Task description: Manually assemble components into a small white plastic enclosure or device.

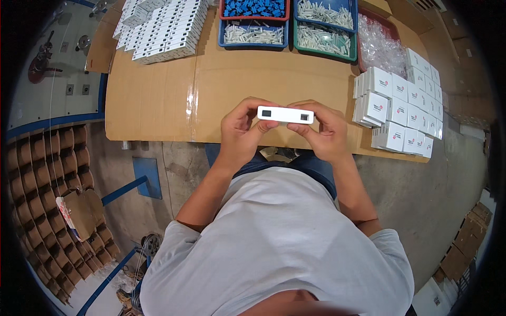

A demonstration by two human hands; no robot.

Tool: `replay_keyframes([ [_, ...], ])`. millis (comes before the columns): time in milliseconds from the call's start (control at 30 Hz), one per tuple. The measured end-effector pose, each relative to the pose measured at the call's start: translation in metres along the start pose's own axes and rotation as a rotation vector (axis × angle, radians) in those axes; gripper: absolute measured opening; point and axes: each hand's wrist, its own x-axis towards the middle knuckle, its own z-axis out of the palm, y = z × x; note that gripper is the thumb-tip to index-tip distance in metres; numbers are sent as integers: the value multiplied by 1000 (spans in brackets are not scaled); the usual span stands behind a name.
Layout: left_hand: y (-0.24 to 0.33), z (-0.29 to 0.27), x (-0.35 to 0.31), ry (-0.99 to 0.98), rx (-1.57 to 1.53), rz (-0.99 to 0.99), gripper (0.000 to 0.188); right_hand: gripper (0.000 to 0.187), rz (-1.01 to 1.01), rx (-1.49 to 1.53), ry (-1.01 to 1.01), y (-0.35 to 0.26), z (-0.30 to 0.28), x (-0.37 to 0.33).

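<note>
Between my two hands is a flat white plastic housing [285, 114], held level over the front part of the cardboard-covered table. Two small dark rectangular openings show on its long face, one toward each end. My left hand [245, 125] pinches its left end, thumb below and fingers above. At the right end my right hand [324, 129] grips in the same way, with the thumb under the right opening. The fingertips behind the housing are partly hidden by it.
Stacked white units [171, 31] fill the table's far left. Blue pieces lie in a red bin [254, 18], with bins of small white parts around it. A red bin [361, 55] holds clear plastic bags. White boxes [403, 113] are piled along the right.
</note>
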Motion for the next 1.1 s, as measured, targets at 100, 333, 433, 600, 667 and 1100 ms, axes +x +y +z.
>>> replay_keyframes([
  [100, -10, -1, -3, 37, 5, -41, 25, 30, 119, 70, 7, 11, 3, -8],
  [333, -6, 0, 6, 26, -42, -65, 26, 29, 215, 370, 56, 13, 10, -11],
  [433, -17, -7, 11, 6, -67, -104, 27, 29, 218, 327, 68, 21, 9, -12],
  [600, -47, -6, 13, 87, -68, -159, 26, 29, 389, 346, 13, 56, 2, -7],
  [667, -50, -3, 13, 178, -110, -249, 26, 34, 374, 288, 133, 67, 16, -7],
  [1100, -63, -3, 9, 122, -305, -234, 41, 44, 452, 284, 265, 106, 42, -23],
])
